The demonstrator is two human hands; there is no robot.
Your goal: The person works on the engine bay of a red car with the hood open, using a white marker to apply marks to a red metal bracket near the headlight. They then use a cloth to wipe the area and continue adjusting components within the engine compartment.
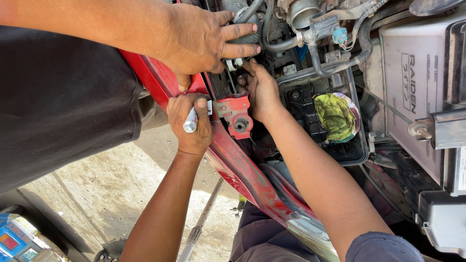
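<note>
The left hand (190, 123) is closed in a fist around a shiny silver metal tool handle (190, 124), whose round end sticks out toward 7 o'clock. This fist rests against the red painted metal body edge (233, 162) of the car, which runs across the view from 10 o'clock to 5 o'clock. Just beside the fist, at its 3 o'clock, sits a small red metal bracket with a round hole (236, 115). The right hand (260, 90) reaches into the engine bay at 1 o'clock of the bracket; its fingers are curled and pressed among dark parts, and I cannot tell what they grip. Above both, at 12 o'clock, another person's hand (204, 39) lies with fingers spread wide on a black ribbed rubber hose (241, 22). At 3 o'clock of the right hand, a crumpled yellow-green cloth (335, 116) lies in a black plastic tray (357, 155). A grey box-shaped battery (417, 97) stands further at 3 o'clock.
</note>
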